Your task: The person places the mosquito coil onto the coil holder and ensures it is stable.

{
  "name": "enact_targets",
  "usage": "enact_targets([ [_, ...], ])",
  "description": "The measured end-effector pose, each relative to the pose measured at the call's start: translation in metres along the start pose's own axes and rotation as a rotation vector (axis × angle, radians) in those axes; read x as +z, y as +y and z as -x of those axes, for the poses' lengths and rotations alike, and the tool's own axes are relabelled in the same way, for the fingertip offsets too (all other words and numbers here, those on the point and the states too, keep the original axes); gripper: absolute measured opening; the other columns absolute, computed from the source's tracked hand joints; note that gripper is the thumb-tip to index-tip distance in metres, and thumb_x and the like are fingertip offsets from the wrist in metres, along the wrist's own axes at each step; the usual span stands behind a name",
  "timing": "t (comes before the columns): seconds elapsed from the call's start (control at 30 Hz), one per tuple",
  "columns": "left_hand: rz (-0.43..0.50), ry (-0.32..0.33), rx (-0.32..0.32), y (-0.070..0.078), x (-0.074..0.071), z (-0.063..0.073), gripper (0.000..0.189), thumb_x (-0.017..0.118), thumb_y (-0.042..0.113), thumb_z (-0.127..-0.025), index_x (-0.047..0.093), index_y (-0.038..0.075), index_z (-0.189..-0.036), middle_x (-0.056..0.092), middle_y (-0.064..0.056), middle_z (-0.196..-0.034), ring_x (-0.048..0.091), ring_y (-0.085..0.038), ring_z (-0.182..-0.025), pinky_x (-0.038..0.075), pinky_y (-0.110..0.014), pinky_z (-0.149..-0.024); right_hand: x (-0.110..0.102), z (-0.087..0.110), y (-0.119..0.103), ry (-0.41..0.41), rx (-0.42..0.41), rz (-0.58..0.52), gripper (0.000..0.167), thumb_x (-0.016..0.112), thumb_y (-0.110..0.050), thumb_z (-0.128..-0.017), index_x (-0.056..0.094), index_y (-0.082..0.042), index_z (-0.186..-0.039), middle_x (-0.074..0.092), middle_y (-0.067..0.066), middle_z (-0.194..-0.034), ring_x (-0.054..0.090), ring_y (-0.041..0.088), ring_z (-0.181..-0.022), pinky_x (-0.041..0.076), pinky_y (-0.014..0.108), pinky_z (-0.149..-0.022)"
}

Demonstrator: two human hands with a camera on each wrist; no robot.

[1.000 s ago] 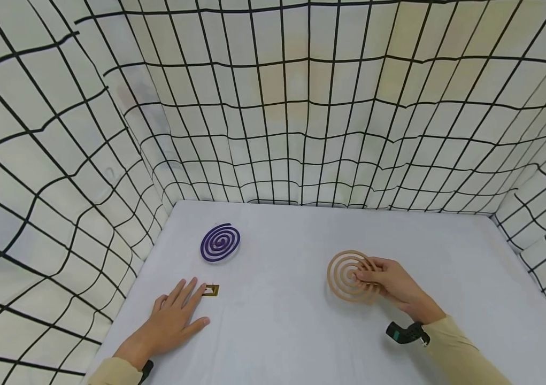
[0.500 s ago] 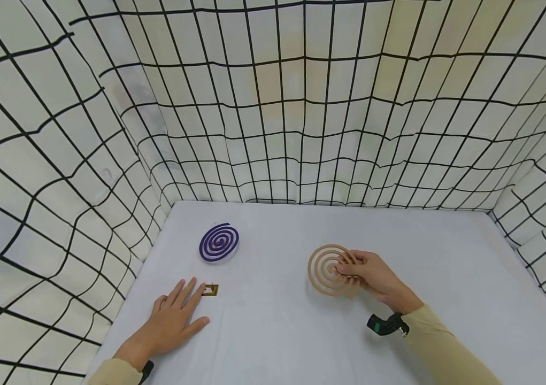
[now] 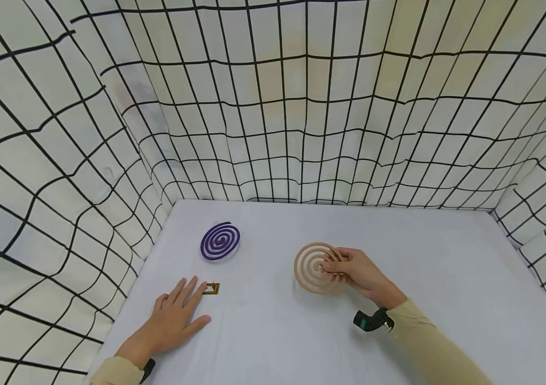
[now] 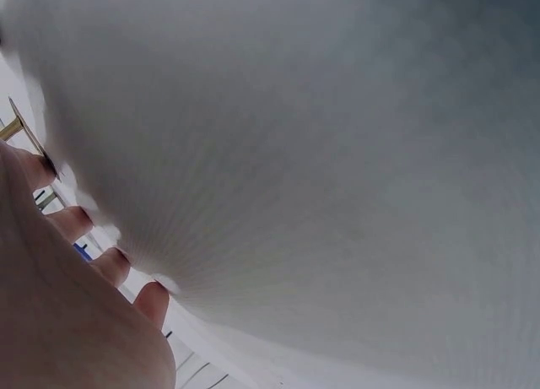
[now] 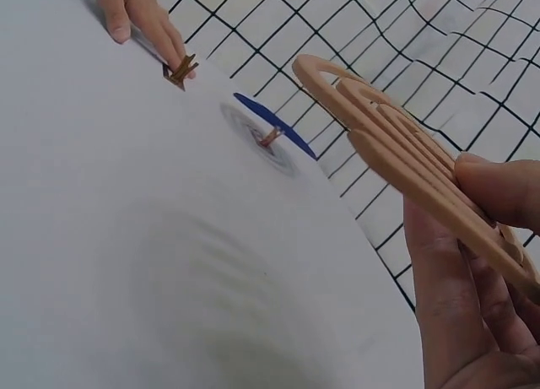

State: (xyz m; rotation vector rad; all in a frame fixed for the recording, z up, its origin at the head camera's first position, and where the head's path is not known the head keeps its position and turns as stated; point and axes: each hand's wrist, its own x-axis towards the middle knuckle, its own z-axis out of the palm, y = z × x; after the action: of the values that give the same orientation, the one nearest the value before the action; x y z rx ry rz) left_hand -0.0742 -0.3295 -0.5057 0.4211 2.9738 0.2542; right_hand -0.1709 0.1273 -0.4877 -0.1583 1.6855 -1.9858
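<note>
A tan mosquito coil (image 3: pixel 312 267) (image 5: pixel 405 165) is pinched between the thumb and fingers of my right hand (image 3: pixel 361 275). It is tilted and held above the white table, its shadow falling below in the right wrist view. My left hand (image 3: pixel 174 321) (image 4: pixel 67 288) lies palm down with fingers straight and spread. Its index fingertip touches a small gold-coloured metal coil stand (image 3: pixel 215 289) (image 5: pixel 179 72) on the tabletop. Farther back on the left is a purple mosquito coil (image 3: pixel 220 241) (image 5: pixel 278 123), raised on a small metal stand (image 5: pixel 270 137).
White cloth covers the table (image 3: pixel 273 342). White walls with a black grid (image 3: pixel 301 117) enclose its back and both sides. Each wrist carries a black band; the right one (image 3: pixel 373 320) shows fully in the head view.
My right hand has moved left across the table with the tan mosquito coil, toward the middle. The left hand, the gold stand and the purple coil stay where they were.
</note>
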Motion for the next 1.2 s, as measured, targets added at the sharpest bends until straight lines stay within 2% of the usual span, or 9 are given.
enact_targets([
  [0.43, 0.001, -0.005, 0.001, 0.001, 0.0, 0.0, 0.08, 0.054, 0.064, -0.1, 0.038, 0.014, -0.161, 0.032, -0.017, -0.17, 0.026, -0.047, -0.156, 0.032, -0.074, -0.109, 0.023, -0.01, 0.0, 0.006, 0.004, -0.06, 0.045, 0.071, -0.004, -0.095, 0.05, 0.01, -0.132, 0.075, 0.001, -0.097, 0.076, 0.007, -0.081, 0.061, 0.021, -0.073],
  [0.67, -0.004, 0.002, 0.002, 0.0, 0.001, 0.0, 0.081, 0.054, 0.064, -0.099, 0.038, 0.014, -0.161, 0.032, -0.018, -0.17, 0.026, -0.047, -0.156, 0.031, -0.074, -0.109, 0.033, -0.018, 0.006, -0.045, 0.001, -0.082, 0.041, 0.07, -0.002, -0.096, 0.051, 0.009, -0.13, 0.075, 0.002, -0.097, 0.076, 0.008, -0.081, 0.061, 0.02, -0.071],
  [0.93, 0.006, 0.0, -0.002, -0.001, 0.003, -0.001, 0.082, 0.053, 0.065, -0.099, 0.038, 0.013, -0.161, 0.031, -0.018, -0.17, 0.025, -0.047, -0.157, 0.03, -0.075, -0.11, 0.047, -0.025, 0.008, -0.043, 0.021, -0.095, 0.05, 0.071, 0.0, -0.094, 0.048, 0.011, -0.136, 0.076, 0.001, -0.098, 0.076, 0.008, -0.083, 0.061, 0.021, -0.073],
  [1.2, 0.003, -0.009, -0.01, 0.0, 0.001, -0.001, 0.082, 0.054, 0.065, -0.099, 0.038, 0.014, -0.161, 0.032, -0.017, -0.17, 0.025, -0.047, -0.157, 0.03, -0.075, -0.11, 0.059, -0.032, 0.009, -0.04, 0.013, -0.092, 0.048, 0.071, 0.001, -0.094, 0.05, 0.012, -0.135, 0.075, 0.0, -0.097, 0.076, 0.008, -0.082, 0.061, 0.021, -0.072],
])
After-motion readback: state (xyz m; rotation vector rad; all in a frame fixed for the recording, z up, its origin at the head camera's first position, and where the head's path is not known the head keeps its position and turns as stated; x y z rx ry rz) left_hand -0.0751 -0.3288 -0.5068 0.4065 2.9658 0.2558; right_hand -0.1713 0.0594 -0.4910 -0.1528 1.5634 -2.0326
